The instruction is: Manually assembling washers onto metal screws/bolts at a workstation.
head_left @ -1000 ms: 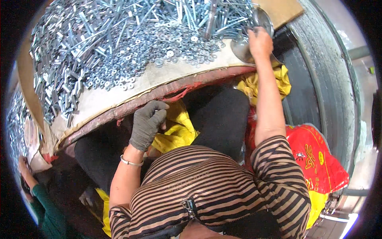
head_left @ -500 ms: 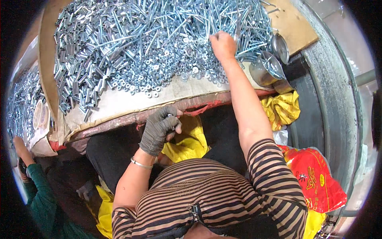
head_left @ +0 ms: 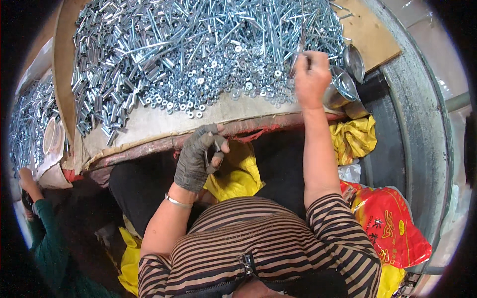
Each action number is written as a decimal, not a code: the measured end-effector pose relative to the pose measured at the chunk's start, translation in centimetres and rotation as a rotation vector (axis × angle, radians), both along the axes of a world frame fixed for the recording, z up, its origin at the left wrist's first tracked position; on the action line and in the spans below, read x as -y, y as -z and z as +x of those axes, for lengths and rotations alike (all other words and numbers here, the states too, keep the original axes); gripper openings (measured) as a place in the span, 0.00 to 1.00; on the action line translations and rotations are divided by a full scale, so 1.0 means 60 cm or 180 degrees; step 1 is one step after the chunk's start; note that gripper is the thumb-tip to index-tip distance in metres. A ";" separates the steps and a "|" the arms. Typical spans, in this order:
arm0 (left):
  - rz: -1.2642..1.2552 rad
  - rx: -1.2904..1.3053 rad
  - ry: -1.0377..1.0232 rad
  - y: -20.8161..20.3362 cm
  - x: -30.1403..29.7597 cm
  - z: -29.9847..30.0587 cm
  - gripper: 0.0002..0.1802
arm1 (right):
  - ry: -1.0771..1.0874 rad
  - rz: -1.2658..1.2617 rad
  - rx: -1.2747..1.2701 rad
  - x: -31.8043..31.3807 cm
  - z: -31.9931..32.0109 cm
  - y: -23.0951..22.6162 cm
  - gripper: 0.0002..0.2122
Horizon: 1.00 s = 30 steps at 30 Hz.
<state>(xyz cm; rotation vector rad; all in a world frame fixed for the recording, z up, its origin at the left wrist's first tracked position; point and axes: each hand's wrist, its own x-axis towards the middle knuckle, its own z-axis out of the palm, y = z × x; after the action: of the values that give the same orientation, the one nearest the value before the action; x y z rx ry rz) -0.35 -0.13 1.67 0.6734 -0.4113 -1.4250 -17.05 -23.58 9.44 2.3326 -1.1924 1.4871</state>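
Observation:
My left hand (head_left: 198, 158), in a grey glove that leaves the fingertips bare, is curled in front of the table's near edge. A small shiny bit shows between its fingers, too hidden to name. My bare right hand (head_left: 313, 79) is closed in a pinch over the right side of the metal heap, smeared a little by motion. A thin rod shows beyond its fingertips, but I cannot tell whether it is held. Near it lie small washers or nuts (head_left: 213, 74) and long thin metal rods (head_left: 278, 30). Short metal tubes (head_left: 107, 94) fill the heap's left side.
Metal cups (head_left: 342, 88) stand right of my right hand, beside a wooden board (head_left: 372, 35). A curved divider (head_left: 63, 74) bounds the heap on the left. Beyond it is another person's arm (head_left: 47, 223). A red bag (head_left: 392, 226) and yellow sacks (head_left: 353, 139) lie right.
My right hand has moved right and toward me, from the rods to near the metal cups. My left hand stays nearly in place, its fingers slightly shifted.

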 end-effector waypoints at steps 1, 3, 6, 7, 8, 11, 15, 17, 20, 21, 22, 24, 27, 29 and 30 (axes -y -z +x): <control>-0.0118 -0.0211 0.0119 0.002 0.002 0.002 0.20 | -0.0425 -0.0014 0.0642 -0.017 -0.007 -0.007 0.03; -0.0128 -0.0197 0.0013 0.001 0.002 0.002 0.21 | -0.1059 0.0474 0.1186 -0.068 -0.001 -0.008 0.04; -0.0310 -0.0478 0.0153 0.000 -0.003 0.017 0.23 | -0.1387 0.1232 0.1113 -0.131 0.003 0.032 0.04; -0.0364 -0.0463 0.0042 -0.001 -0.001 0.016 0.24 | -0.1562 0.1729 0.1035 -0.146 0.005 0.048 0.05; -0.0432 -0.0440 -0.0041 -0.002 0.003 0.013 0.24 | -0.1524 0.1747 0.0668 -0.148 0.006 0.068 0.06; -0.0374 -0.0420 -0.0165 -0.012 0.001 0.015 0.24 | -0.1242 0.1487 -0.0331 -0.142 0.011 0.097 0.07; -0.0515 -0.0712 -0.0118 0.003 -0.010 0.026 0.21 | -0.1564 0.1554 -0.0667 -0.195 -0.001 0.061 0.07; -0.0537 -0.0411 -0.0251 0.007 -0.013 0.030 0.21 | -0.2129 0.1874 -0.0719 -0.218 -0.015 0.050 0.06; -0.0362 0.0043 -0.0524 -0.006 -0.014 0.023 0.20 | -0.2668 0.2600 -0.0796 -0.246 -0.034 0.034 0.06; -0.0309 0.0022 -0.0459 -0.008 -0.015 0.021 0.20 | -0.2736 0.2623 -0.0731 -0.251 -0.036 0.031 0.05; -0.0258 0.0005 -0.0390 -0.009 -0.015 0.020 0.20 | -0.2726 0.2626 -0.0724 -0.251 -0.037 0.030 0.05; -0.0378 -0.0168 -0.0171 -0.009 -0.015 0.020 0.21 | -0.2816 0.2575 -0.0374 -0.248 -0.039 0.029 0.05; -0.0475 -0.0274 0.0202 -0.011 -0.015 0.019 0.23 | -0.2803 0.2369 -0.0517 -0.230 -0.035 0.021 0.06; -0.0364 0.0030 0.0365 -0.010 -0.014 0.016 0.24 | -0.2783 0.2399 -0.0627 -0.225 -0.040 0.014 0.06; -0.0368 0.0021 0.0380 -0.012 -0.016 0.015 0.24 | -0.2793 0.2622 -0.0918 -0.222 -0.046 0.007 0.06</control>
<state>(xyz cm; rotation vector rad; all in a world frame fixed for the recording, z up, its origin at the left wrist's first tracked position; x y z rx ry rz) 0.57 0.83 2.41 0.5679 -0.5423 -1.4994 -19.81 -10.24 9.04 3.8016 -0.7981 0.7354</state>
